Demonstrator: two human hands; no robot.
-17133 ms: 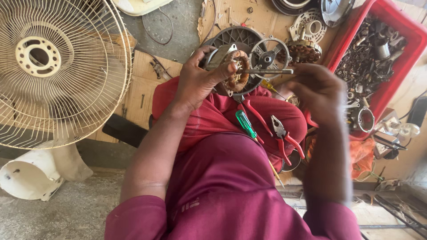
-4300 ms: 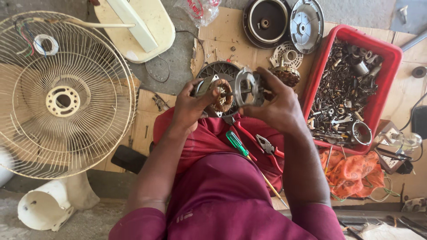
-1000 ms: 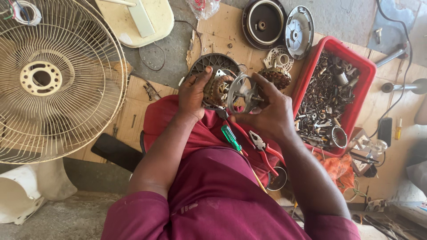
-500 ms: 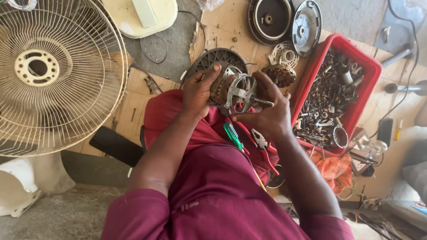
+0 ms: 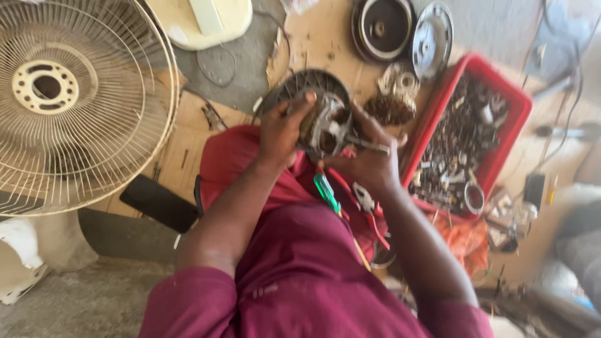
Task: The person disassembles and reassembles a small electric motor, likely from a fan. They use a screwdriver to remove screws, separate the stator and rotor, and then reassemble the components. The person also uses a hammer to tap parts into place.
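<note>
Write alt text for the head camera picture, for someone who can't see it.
Seen from above, a person in maroon holds a metal fan motor with both hands, left hand and right hand, over their lap. A cream fan guard lies to the left, a red tray of metal parts to the right, and a green-handled screwdriver rests on the lap.

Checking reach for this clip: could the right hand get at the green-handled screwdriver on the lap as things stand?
Probably not at once: the right hand is holding the fan motor. The green-handled screwdriver lies uncovered just below it.
</note>
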